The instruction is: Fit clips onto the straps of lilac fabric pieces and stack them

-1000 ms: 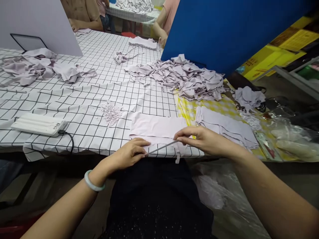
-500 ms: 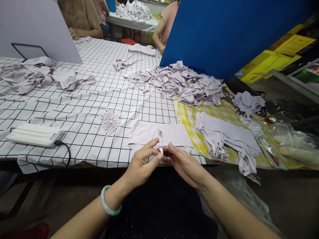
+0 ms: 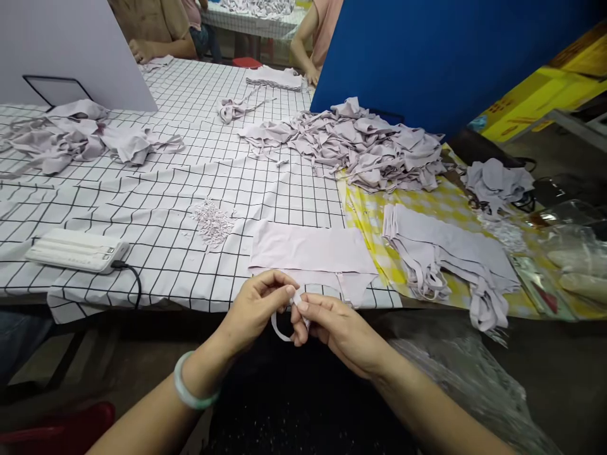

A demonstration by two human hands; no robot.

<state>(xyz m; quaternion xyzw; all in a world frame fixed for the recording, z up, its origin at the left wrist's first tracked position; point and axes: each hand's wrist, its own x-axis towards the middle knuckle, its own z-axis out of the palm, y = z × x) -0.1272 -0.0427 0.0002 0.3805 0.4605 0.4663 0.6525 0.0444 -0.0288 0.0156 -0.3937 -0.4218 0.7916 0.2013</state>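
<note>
At the table's front edge, my left hand (image 3: 263, 303) pinches a narrow pale strap (image 3: 281, 332) between thumb and forefinger. My right hand (image 3: 332, 325) is closed on the same strap just beside it, and a loop of the strap hangs below the left fingers. Behind both hands a pale lilac fabric piece (image 3: 310, 248) lies flat on the checked cloth. A second thin strap (image 3: 340, 284) shows on its lower right part. Whatever else lies inside the right fingers is hidden.
A white power bank (image 3: 78, 251) with a black cable lies left. Small scraps (image 3: 213, 222) sit mid-table. Stacked strapped pieces (image 3: 455, 243) lie right, below a large fabric heap (image 3: 365, 148). A blue panel (image 3: 427, 57) stands behind; co-workers' arms (image 3: 306, 47) show beyond.
Both hands have come down and slightly left, off the flat fabric, with the strap now gripped between them in front of the table edge. The view has shifted a little.
</note>
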